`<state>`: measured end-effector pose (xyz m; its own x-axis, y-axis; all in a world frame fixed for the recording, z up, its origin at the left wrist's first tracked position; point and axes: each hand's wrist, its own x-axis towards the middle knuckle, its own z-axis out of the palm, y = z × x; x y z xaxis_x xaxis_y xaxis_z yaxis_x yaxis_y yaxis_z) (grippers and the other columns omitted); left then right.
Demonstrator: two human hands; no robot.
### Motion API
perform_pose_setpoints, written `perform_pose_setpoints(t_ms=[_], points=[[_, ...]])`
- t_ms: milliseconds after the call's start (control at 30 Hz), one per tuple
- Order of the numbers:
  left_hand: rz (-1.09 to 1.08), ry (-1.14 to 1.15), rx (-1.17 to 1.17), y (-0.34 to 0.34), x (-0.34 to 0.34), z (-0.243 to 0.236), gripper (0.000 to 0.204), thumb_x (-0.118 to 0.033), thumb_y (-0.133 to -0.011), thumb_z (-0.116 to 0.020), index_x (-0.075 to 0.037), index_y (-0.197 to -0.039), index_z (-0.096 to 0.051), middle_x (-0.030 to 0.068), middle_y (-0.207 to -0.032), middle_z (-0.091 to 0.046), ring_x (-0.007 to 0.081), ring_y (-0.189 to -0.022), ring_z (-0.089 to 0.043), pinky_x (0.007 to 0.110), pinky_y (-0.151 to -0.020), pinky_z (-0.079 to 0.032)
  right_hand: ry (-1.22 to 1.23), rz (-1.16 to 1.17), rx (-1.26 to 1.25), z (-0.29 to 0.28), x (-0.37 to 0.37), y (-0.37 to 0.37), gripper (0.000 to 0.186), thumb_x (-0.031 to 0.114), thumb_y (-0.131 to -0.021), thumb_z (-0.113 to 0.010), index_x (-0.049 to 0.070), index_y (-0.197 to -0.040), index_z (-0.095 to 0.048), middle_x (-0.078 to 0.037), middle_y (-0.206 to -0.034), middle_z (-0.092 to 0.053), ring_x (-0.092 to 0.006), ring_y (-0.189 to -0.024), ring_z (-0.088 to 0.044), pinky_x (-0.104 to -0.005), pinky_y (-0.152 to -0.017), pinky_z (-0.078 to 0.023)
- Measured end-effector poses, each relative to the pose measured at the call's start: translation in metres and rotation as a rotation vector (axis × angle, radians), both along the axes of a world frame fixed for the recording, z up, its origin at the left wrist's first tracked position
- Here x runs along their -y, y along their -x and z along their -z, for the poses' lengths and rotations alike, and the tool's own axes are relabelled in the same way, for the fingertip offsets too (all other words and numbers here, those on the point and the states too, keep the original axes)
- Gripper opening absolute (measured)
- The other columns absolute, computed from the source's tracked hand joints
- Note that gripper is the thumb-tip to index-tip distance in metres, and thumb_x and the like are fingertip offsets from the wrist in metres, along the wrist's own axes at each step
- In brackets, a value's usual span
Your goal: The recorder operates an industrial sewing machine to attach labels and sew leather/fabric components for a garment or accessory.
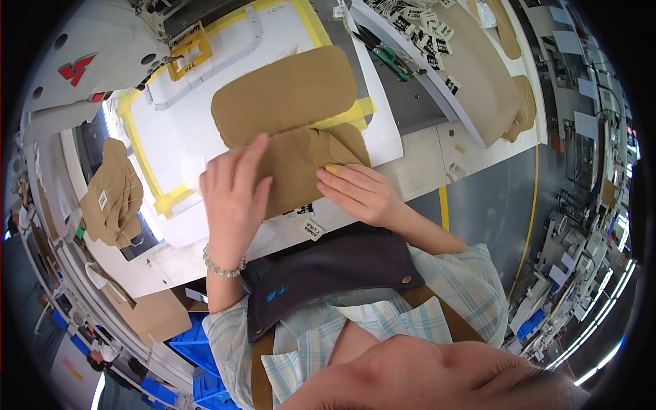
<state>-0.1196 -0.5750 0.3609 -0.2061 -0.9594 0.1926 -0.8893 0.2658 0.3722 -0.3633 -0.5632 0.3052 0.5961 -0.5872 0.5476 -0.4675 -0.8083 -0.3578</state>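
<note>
My right hand [362,195] pinches the folded upper layer of a brown fabric piece [287,167] near the table's front edge. Something small and yellow [333,168] shows at its fingertips; I cannot tell whether it is a finger cover. My left hand [236,191], with a beaded bracelet at the wrist, is open over the left end of that same piece, thumb and index finger apart. Just beyond lies a second brown fabric piece [283,96], flat and round-cornered. Small white-and-black labels [313,229] lie near the front edge, partly under the fabric.
A sewing machine head [89,61] with a yellow guide [190,51] stands at the far left. Yellow tape [137,147] borders the white work sheet. Crumpled brown fabric [115,195] lies left. Green-handled snips [391,60] lie beside a white tray [437,102] with loose labels.
</note>
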Motion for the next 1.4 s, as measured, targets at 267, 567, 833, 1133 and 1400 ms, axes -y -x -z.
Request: perform_pose_setpoints(t_ms=[267, 567, 833, 1133, 1400], points=[[0.488, -0.263, -0.138, 0.043, 0.018, 0.011, 0.058, 0.0, -0.073, -0.067, -0.015, -0.129, -0.063, 0.005, -0.096, -0.053, 0.0241, -0.089, -0.053, 0.037, -0.078, -0.044, 0.012, -0.018, 0.014, 0.005, -0.001, 0.001, 0.022, 0.007, -0.078, -0.067, -0.002, -0.098, -0.069, -0.012, -0.112, -0.068, -0.0239, -0.106, -0.064, -0.0351, -0.092, -0.054], [0.39, -0.054, -0.065, 0.04, -0.002, 0.025, 0.056, -0.001, -0.072, -0.067, -0.017, -0.126, -0.066, 0.005, -0.099, -0.053, 0.0246, -0.091, -0.052, 0.037, -0.079, -0.043, 0.053, 0.237, 0.104, 0.01, -0.01, 0.016, 0.027, 0.018, -0.075, -0.076, 0.013, -0.101, -0.072, 0.0, -0.103, -0.066, -0.0178, -0.095, -0.061, -0.0347, -0.087, -0.041], [0.321, 0.002, -0.021, 0.041, -0.016, 0.033, 0.056, -0.003, -0.073, -0.068, -0.019, -0.126, -0.066, 0.0038, -0.106, -0.054, 0.024, -0.096, -0.054, 0.037, -0.081, -0.042, -0.315, 0.469, 0.045, 0.002, -0.004, 0.018, 0.04, 0.032, -0.069, -0.083, 0.018, -0.105, -0.071, 0.005, -0.108, -0.057, -0.016, -0.101, -0.049, -0.0371, -0.089, -0.025], [0.294, 0.07, 0.02, 0.042, -0.021, 0.04, 0.06, -0.007, -0.069, -0.067, -0.021, -0.128, -0.064, 0.002, -0.11, -0.055, 0.0206, -0.098, -0.053, 0.035, -0.078, -0.042, -0.264, 0.482, 0.021, 0.004, -0.006, 0.016, 0.04, 0.032, -0.069, -0.083, 0.018, -0.105, -0.071, 0.005, -0.107, -0.058, -0.0162, -0.101, -0.049, -0.037, -0.088, -0.025], [0.271, 0.04, -0.035, 0.041, -0.021, 0.04, 0.053, -0.009, -0.076, -0.07, -0.016, -0.127, -0.061, 0.004, -0.113, -0.055, 0.0234, -0.1, -0.053, 0.035, -0.082, -0.04, -0.262, 0.456, 0.047, 0.006, -0.007, 0.019, 0.055, 0.035, -0.066, -0.085, 0.015, -0.114, -0.067, 0.004, -0.107, -0.059, -0.0164, -0.097, -0.05, -0.0369, -0.087, -0.025]])
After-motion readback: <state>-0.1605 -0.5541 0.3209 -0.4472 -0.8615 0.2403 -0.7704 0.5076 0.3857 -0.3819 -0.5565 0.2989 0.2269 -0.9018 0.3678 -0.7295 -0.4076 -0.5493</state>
